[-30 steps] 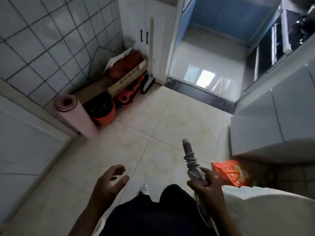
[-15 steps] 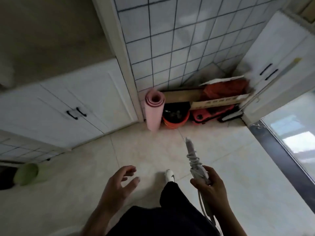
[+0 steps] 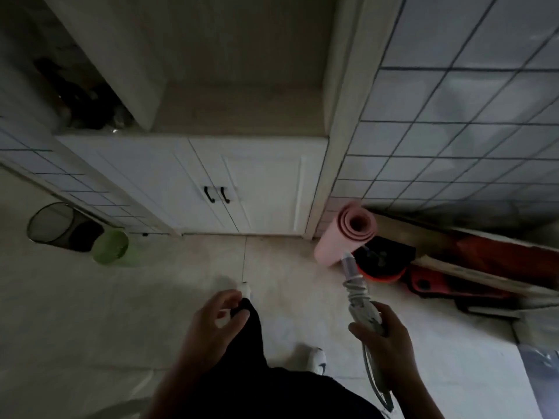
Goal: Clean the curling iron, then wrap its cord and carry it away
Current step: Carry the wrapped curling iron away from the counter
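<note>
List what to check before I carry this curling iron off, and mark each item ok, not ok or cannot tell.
1. Grip: the right hand holds the grey-barrelled curling iron by its handle: ok.
2. Cord: the pale grey cord is coiled round the iron above the hand, but a length hangs loose below the hand: not ok.
3. Spare hand: the left hand is open and holds nothing: ok.
4. Tip clearance: the tip overlaps the pink rolled mat in this view, so the gap between them: cannot tell.
5. Barrel clean and cool: cannot tell.
</note>
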Available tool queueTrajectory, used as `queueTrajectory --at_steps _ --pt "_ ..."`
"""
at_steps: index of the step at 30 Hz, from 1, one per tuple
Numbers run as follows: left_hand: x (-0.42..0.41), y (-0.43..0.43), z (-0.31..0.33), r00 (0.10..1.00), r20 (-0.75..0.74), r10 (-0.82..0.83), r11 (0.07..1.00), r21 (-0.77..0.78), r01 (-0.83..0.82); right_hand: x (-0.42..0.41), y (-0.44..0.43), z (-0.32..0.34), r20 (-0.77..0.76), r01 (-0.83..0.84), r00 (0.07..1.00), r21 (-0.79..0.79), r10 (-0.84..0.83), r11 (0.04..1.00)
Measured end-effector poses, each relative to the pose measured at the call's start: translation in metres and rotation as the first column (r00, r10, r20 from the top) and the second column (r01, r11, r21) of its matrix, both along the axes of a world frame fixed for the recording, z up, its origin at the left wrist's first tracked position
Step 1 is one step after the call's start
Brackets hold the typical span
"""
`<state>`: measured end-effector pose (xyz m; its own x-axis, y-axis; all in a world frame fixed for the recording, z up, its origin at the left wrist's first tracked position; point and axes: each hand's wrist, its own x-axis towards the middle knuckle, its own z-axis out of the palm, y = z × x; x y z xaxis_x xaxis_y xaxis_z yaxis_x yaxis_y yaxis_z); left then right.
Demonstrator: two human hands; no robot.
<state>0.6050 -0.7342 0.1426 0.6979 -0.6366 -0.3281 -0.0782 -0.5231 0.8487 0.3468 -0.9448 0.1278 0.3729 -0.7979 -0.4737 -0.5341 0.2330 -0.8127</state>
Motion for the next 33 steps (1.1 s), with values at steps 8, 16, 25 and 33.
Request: queueTrajectory --at_steps 8,16,25,33 --pt "0.186 -0.045 -0.006 1.0 -0.004 -0.012 0.998 -0.061 0.012 0.187 -0.036 -0.003 0.024 -0.019 1.0 -0.044 0.02 0.999" --pt "0.384 -0.095 -0.006 0.988 0.137 -0.073 0.994 -0.074 0.084 0.358 -0.082 0.017 0.038 -0.136 0.989 -0.095 0.14 0.986" --pt "0.486 -0.212 -0.044 0.847 0.437 -0.302 0.953 0.146 0.264 0.51 -0.232 0.024 -0.204 -0.5 0.866 -0.38 0.457 0.778" --pt "0.501 -0.222 -0.073 0.743 0.569 -0.353 0.932 0.287 0.223 0.573 -0.279 -0.005 -0.521 -0.723 0.691 -0.477 0.502 0.5"
